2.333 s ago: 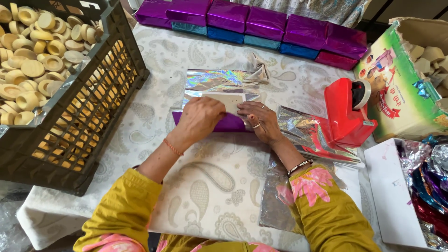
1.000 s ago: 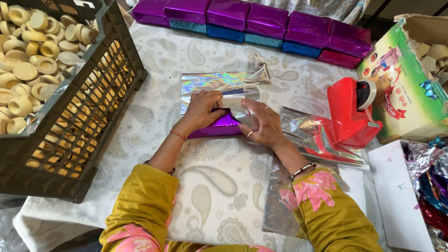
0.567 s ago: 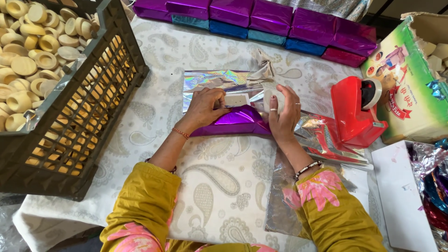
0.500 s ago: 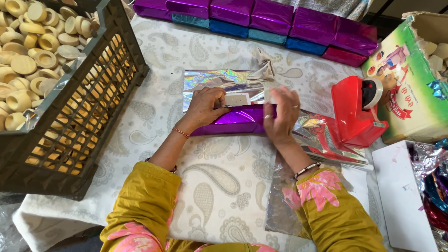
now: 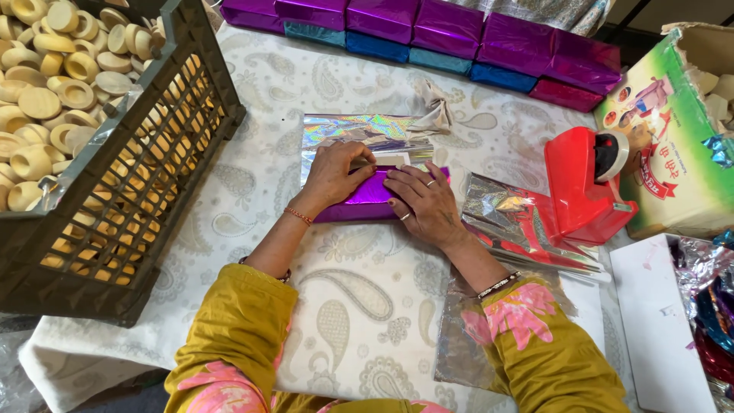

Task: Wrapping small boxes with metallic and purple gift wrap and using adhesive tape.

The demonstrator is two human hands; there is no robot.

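Both hands press flat on a purple foil-wrapped box (image 5: pixel 367 203) at the table's centre: left hand (image 5: pixel 334 172) at its 10 o'clock corner, right hand (image 5: pixel 424 203) at 3 o'clock, fingers spread, pinning rather than pinching. Holographic foil (image 5: pixel 344 130) lies at 12 o'clock; a red tape dispenser (image 5: pixel 581 187) waits at 3 o'clock. Folding well probably means keeping the foil taut and creasing against the box edge.

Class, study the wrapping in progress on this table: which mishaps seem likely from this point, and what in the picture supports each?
1. The left hand and right hand press purple foil over a box; if either lifts, the fold may spring open, as no tape shows on it.
2. The red tape dispenser sits off to the right, so reaching for it probably means letting go.
3. Loose foil sheets by the right wrist might get creased.
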